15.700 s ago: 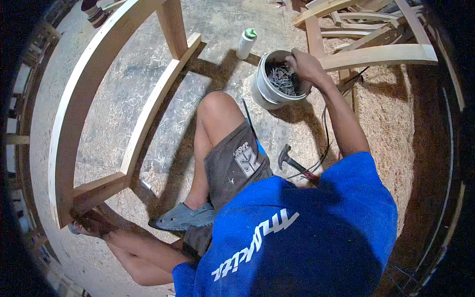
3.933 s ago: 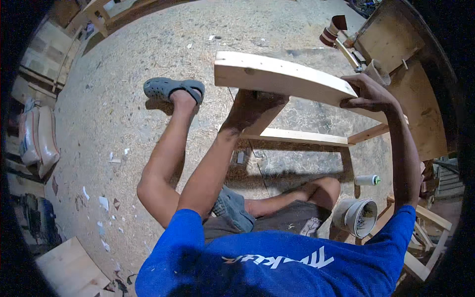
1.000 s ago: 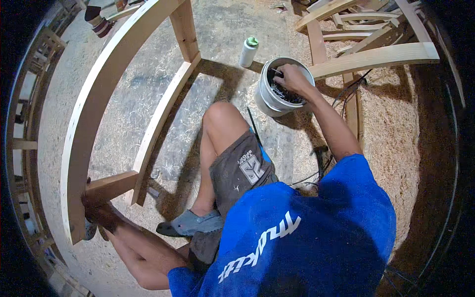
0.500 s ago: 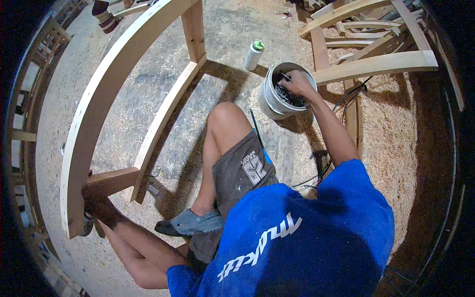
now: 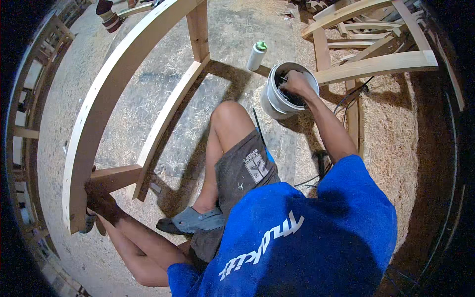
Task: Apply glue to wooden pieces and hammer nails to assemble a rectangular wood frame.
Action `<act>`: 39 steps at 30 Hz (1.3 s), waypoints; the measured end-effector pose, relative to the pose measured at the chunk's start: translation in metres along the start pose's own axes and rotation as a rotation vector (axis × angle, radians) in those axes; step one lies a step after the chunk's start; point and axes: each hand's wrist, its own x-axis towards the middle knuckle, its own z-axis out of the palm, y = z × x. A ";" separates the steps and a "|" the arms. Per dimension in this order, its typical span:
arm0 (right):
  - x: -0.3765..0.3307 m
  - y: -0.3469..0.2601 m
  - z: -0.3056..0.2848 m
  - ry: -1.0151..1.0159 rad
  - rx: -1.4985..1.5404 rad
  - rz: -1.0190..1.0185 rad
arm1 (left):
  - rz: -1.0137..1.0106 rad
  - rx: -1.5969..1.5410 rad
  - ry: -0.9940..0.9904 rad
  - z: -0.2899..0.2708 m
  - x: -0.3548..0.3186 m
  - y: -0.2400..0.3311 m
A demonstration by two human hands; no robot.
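Note:
A curved wooden frame (image 5: 101, 116) of pale boards joined by short crosspieces stands at the left. Around its lower corner, by the near crosspiece (image 5: 116, 177), my left hand (image 5: 101, 204) is closed; it lies in shadow and the board hides part of its fingers. My right hand (image 5: 298, 83) reaches into a white bucket (image 5: 277, 105) holding what look like many thin metal nails (image 5: 292, 99). Its fingers are curled together inside the rim, and what they grip is not clear. Just left of the bucket stands a white bottle (image 5: 256, 57) with a green cap.
Another curved wooden frame (image 5: 378, 64) rests behind and right of the bucket, among more curved pieces. A hammer-like tool (image 5: 320, 161) and dark cables (image 5: 346, 101) lie near my right arm. Wood shavings (image 5: 388, 163) cover the floor at the right.
My right hand has shifted slightly within the bucket, its fingers bunched deeper among the contents. My left hand keeps its place on the wooden frame. The whole view has shifted a little.

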 end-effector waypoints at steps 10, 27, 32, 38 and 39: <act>-0.001 -0.004 0.023 0.075 -0.103 -0.020 | -0.048 0.171 0.049 0.001 -0.005 0.006; -0.019 0.020 -0.027 0.624 0.433 -0.118 | -0.033 0.329 0.013 0.024 -0.033 0.076; -0.081 -0.152 -0.136 0.371 0.555 -0.645 | -0.051 0.030 0.047 0.048 -0.039 0.085; -0.170 -0.387 -0.161 0.130 0.439 -1.318 | -0.182 -0.353 -0.105 0.064 -0.040 0.115; -0.180 -0.416 -0.161 0.178 0.300 -1.393 | -0.187 -0.355 -0.098 0.064 -0.040 0.119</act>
